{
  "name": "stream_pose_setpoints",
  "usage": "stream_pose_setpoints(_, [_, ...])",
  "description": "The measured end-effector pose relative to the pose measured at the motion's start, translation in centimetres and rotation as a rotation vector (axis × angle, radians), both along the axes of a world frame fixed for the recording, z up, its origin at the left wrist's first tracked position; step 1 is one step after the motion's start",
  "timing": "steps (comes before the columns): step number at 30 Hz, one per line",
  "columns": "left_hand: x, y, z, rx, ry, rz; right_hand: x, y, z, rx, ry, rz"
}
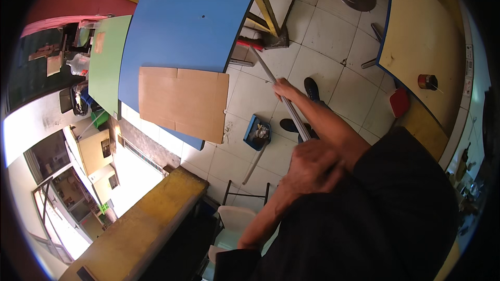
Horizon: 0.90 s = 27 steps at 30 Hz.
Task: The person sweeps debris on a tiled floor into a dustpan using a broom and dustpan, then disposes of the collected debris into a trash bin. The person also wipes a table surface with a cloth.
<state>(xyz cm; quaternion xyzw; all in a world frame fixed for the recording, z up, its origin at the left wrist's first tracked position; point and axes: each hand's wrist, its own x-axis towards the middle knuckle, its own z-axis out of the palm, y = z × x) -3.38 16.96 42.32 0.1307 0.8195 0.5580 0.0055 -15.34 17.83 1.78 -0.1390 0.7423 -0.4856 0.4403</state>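
A broom with a grey metal pole [266, 65] slants away from me across the tiled floor. Its red head [252, 43] rests low by the edge of the blue tabletop, which partly hides it. My left hand [314, 166], slightly blurred, is closed around the upper end of the pole near my body. Farther down, my right hand [285, 88] wraps around the same pole. On the floor left of my shoes lies a blue dustpan [247, 138] with grey debris in it, and its pale handle [254, 166] points towards a chair.
A cardboard sheet [183, 103] lies on the blue table [183, 27], overhanging its edge. A yellow table [422, 39] at right carries a can [427, 82]; a red stool [399, 102] is beside it. Chairs [238, 218] stand by a yellow ledge [172, 203]. A yellow metal post [265, 8] meets the floor.
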Motion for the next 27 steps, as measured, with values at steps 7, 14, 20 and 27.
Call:
stream_pose_setpoints(7, [2.6,-1.7,3.8,-0.005,-0.157,-0.056,1.1,1.5,8.5,-0.141,-1.154,-0.572])
stream_pose_setpoints(14, [0.7,-0.7,2.7,0.002,0.114,0.346,-0.9,-2.6,11.3,-0.352,-1.199,-0.737])
stream_pose_setpoints(20, [4.2,-3.4,9.9,0.288,0.098,0.49,2.9,0.6,22.5,-0.346,-1.098,-0.784])
stream_pose_setpoints(27, [2.2,-1.4,-0.1,0.231,0.019,0.575,-4.5,8.7,12.4,-0.071,-0.78,-0.734])
